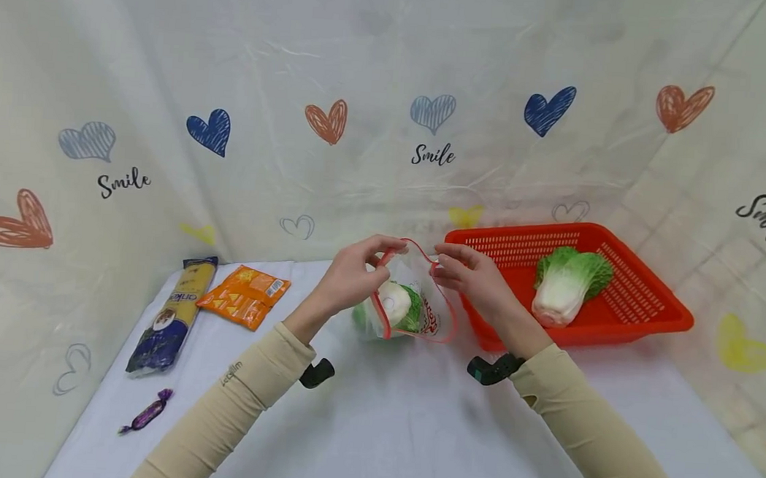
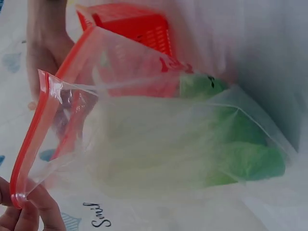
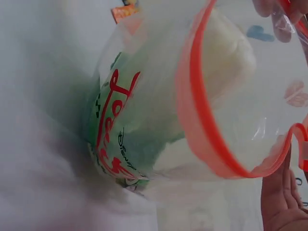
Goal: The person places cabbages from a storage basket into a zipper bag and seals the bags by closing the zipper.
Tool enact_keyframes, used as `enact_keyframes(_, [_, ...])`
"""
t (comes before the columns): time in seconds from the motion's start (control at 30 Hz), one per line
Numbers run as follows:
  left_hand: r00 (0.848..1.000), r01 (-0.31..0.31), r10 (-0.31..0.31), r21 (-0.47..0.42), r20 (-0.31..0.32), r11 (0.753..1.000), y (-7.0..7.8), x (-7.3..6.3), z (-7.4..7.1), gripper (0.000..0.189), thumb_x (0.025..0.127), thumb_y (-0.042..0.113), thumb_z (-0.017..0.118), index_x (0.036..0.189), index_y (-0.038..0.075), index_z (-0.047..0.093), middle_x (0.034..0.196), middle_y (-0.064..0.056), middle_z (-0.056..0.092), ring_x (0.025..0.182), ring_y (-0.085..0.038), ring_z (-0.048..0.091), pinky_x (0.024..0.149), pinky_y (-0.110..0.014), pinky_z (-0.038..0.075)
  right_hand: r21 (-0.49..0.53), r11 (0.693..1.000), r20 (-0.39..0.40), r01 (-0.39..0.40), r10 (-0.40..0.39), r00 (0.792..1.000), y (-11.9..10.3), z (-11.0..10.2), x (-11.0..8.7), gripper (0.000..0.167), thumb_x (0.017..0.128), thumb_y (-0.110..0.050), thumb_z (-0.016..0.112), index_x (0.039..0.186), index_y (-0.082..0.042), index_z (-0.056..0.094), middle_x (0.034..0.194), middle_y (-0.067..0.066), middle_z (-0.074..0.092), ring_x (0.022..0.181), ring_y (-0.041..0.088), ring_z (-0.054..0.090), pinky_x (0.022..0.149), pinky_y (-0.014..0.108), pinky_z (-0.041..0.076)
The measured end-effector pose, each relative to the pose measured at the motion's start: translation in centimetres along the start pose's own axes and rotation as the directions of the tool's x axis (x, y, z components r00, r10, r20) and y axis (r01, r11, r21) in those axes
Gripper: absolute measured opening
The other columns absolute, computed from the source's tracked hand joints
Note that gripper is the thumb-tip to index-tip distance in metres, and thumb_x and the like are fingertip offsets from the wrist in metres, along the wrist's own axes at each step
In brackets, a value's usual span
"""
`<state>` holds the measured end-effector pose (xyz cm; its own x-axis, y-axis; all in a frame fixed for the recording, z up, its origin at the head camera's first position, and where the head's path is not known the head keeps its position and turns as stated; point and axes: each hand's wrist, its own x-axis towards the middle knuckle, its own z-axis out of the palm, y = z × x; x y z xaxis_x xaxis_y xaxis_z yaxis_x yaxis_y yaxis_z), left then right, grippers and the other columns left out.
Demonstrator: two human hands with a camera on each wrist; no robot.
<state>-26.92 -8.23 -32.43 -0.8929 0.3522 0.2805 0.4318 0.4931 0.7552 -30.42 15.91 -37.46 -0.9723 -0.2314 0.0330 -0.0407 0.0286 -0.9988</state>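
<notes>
A clear zip bag (image 1: pixel 442 317) with a red zip edge stands at the table's middle, its mouth spread and facing me. Inside it lies a Chinese cabbage (image 2: pixel 154 149), white base toward the mouth, green leaves at the far end. My left hand (image 1: pixel 354 272) pinches the zip edge on the left side. On the opposite side my right hand (image 1: pixel 482 283) holds the edge between thumb and fingers. Red lettering (image 3: pixel 115 120) marks the bag's side. Another Chinese cabbage (image 1: pixel 563 290) lies in the red basket (image 1: pixel 657 319), right of my right hand.
On the left of the white table (image 1: pixel 352 427) lie a blue and yellow packet (image 1: pixel 172 321), an orange packet (image 1: pixel 244 296) and a purple wrapped candy (image 1: pixel 147 413). Behind hangs a sheet (image 1: pixel 382 41) printed with hearts.
</notes>
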Motion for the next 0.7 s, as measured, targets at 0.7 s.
enact_keyframes(0.7, [0.996, -0.071, 0.068, -0.036, -0.06, 0.997, -3.3, -0.6, -4.7, 0.057, 0.095, 0.022, 0.065, 0.147, 0.016, 0.041, 0.14, -0.002, 0.049, 0.117, -0.019, 0.053, 0.095, -0.042, 0.048, -0.431, 0.869, -0.072, 0.244, -0.302, 0.95, -7.4, -1.4, -1.8, 0.032, 0.092, -0.033, 0.067, 0.108, -0.005, 0.066, 0.094, 0.013, 0.07, 0.081, 0.021, 0.071, 0.08, 0.025, 0.056])
